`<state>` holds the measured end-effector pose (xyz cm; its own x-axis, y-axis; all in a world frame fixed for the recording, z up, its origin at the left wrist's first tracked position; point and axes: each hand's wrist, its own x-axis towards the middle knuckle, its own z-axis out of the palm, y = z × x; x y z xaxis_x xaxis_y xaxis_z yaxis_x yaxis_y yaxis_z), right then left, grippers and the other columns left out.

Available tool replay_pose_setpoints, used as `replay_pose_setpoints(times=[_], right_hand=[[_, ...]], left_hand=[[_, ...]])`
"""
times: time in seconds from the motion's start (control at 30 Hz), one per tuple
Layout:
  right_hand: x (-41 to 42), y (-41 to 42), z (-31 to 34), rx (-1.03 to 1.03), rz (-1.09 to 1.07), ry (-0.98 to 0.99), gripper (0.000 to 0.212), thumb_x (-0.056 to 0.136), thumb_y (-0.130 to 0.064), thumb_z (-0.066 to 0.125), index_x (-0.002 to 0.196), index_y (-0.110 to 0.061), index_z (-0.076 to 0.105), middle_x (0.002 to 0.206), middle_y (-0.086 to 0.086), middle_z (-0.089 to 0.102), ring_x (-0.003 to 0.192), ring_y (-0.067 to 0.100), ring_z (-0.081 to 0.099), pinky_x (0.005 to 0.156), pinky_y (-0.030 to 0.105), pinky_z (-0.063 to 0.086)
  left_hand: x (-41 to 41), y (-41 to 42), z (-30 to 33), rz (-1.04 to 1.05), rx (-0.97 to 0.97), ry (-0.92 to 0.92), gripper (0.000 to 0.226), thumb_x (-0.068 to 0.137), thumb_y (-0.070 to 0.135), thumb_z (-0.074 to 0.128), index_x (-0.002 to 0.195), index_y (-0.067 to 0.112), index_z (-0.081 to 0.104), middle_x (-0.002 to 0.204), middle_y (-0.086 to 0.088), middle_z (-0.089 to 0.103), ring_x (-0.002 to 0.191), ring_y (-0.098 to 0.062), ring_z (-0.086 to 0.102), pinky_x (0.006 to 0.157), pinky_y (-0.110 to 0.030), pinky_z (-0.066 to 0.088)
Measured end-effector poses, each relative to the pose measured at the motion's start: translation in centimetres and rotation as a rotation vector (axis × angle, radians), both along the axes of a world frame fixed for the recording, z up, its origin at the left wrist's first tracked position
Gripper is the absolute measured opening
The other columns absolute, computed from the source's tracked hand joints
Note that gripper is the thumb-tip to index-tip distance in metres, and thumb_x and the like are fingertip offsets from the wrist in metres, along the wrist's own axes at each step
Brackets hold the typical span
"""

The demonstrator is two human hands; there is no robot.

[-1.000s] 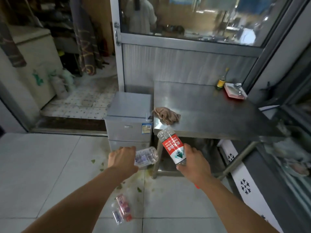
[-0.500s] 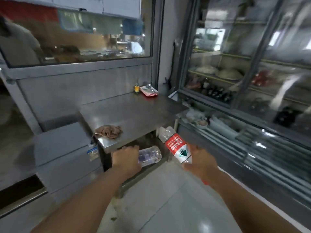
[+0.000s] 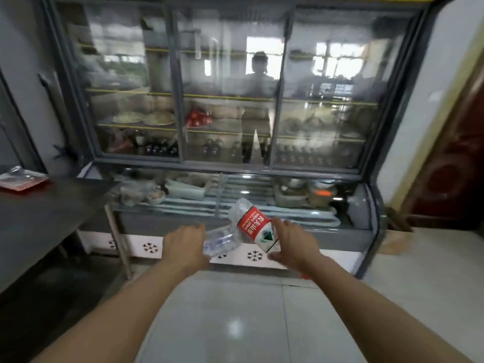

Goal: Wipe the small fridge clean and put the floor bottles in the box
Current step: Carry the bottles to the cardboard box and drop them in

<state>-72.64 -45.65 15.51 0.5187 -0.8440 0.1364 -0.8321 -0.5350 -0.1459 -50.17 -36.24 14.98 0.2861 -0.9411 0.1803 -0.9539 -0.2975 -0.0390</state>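
Note:
My left hand (image 3: 184, 244) grips a clear crumpled plastic bottle (image 3: 221, 239) that points to the right. A clear bottle with a red and white label (image 3: 252, 224) is held by my right hand (image 3: 290, 244), tilted up and to the left. The two bottles nearly touch in front of me, at waist height. A brown cardboard box (image 3: 395, 241) shows partly on the floor at the right, past the display fridge. The small fridge is out of view.
A large glass-fronted display fridge (image 3: 227, 100) fills the view ahead, with food on shelves and trays (image 3: 183, 189) in its lower case. A steel table (image 3: 44, 210) with a red tray (image 3: 25, 179) stands at the left. Light floor tiles (image 3: 235, 323) lie below.
The view has swung right, from the small fridge and steel table to the display fridge. Both hands have kept hold of their bottles and stayed in front of me.

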Motion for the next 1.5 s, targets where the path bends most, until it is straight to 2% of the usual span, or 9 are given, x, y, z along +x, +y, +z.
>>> replay_pose_setpoints(times=[0.1,0.33,0.47,0.63,0.83,1.03,1.17,1.33,1.5], right_hand=[[-8.9,-0.6,0.5,-0.01,-0.109,-0.021,0.081,0.074,-0.043,0.073,0.14,-0.024,0.031,0.129,0.002,0.051,0.118,0.023,0.049,0.088,0.037,0.048],[-29.7,-1.4,1.9,-0.025,-0.323,-0.007,0.076,0.07,-0.043,0.076,0.132,-0.025,0.037,0.124,0.001,0.056,0.111,0.021,0.054,0.085,0.035,0.05],[-40.0,-1.3,2.3,-0.001,-0.434,-0.035,0.076,0.071,-0.039,0.079,0.132,-0.025,0.037,0.125,0.002,0.056,0.11,0.022,0.056,0.085,0.035,0.051],[-51.3,-1.5,2.6,0.002,-0.587,-0.045,0.075,0.073,-0.042,0.077,0.133,-0.027,0.035,0.123,0.0,0.055,0.108,0.019,0.056,0.082,0.032,0.049],[-62.1,-2.9,1.3,0.032,-0.745,-0.033,0.073,0.074,-0.041,0.075,0.134,-0.026,0.036,0.119,-0.001,0.057,0.103,0.017,0.056,0.071,0.027,0.043],[-72.0,-8.7,0.7,0.017,-0.869,-0.003,0.073,0.074,-0.04,0.076,0.134,-0.027,0.036,0.119,-0.002,0.057,0.103,0.016,0.057,0.072,0.028,0.046],[-77.7,-14.7,1.3,0.006,-0.918,-0.002,0.076,0.073,-0.04,0.077,0.135,-0.027,0.036,0.119,-0.002,0.058,0.102,0.015,0.058,0.073,0.029,0.05],[-84.6,-20.7,1.3,-0.003,-0.983,0.003,0.077,0.073,-0.04,0.077,0.136,-0.028,0.034,0.12,-0.002,0.057,0.105,0.016,0.058,0.069,0.028,0.048],[-91.2,-27.6,0.4,0.021,-1.016,-0.016,0.075,0.073,-0.041,0.076,0.135,-0.029,0.035,0.121,-0.003,0.057,0.106,0.016,0.058,0.07,0.028,0.048]], left_hand=[[-7.8,-3.2,0.8,-0.102,-0.011,-0.006,0.037,0.073,0.042,0.065,0.104,0.025,0.052,0.109,0.003,0.064,0.104,-0.021,0.059,0.073,-0.029,0.042],[-28.4,-8.3,0.8,-0.326,-0.026,0.005,0.041,0.075,0.042,0.063,0.11,0.025,0.05,0.108,0.003,0.062,0.102,-0.021,0.057,0.069,-0.03,0.035],[-38.6,-10.5,0.6,-0.415,-0.019,0.024,0.048,0.075,0.044,0.064,0.116,0.024,0.05,0.111,0.003,0.061,0.105,-0.021,0.056,0.074,-0.031,0.038],[-49.5,-14.5,0.8,-0.544,-0.005,0.014,0.046,0.075,0.043,0.063,0.116,0.025,0.051,0.112,0.004,0.062,0.105,-0.021,0.056,0.075,-0.032,0.039],[-61.0,-20.5,0.2,-0.72,0.012,0.017,0.044,0.073,0.042,0.067,0.111,0.025,0.052,0.105,0.002,0.063,0.096,-0.02,0.058,0.071,-0.032,0.039],[-71.4,-28.9,-0.8,-0.842,0.013,0.048,0.041,0.073,0.042,0.064,0.109,0.028,0.048,0.091,0.006,0.062,0.079,-0.015,0.06,0.064,-0.03,0.051],[-77.4,-36.2,-0.3,-0.877,-0.001,0.106,0.037,0.075,0.039,0.063,0.108,0.029,0.051,0.093,0.008,0.064,0.083,-0.015,0.063,0.063,-0.028,0.048],[-84.5,-43.7,0.2,-0.913,0.071,0.085,0.033,0.075,0.04,0.063,0.102,0.027,0.05,0.095,0.006,0.065,0.084,-0.015,0.063,0.072,-0.033,0.054],[-91.6,-50.4,0.3,-0.961,0.053,0.045,0.034,0.072,0.041,0.062,0.101,0.027,0.049,0.098,0.006,0.064,0.089,-0.018,0.061,0.065,-0.031,0.045]])
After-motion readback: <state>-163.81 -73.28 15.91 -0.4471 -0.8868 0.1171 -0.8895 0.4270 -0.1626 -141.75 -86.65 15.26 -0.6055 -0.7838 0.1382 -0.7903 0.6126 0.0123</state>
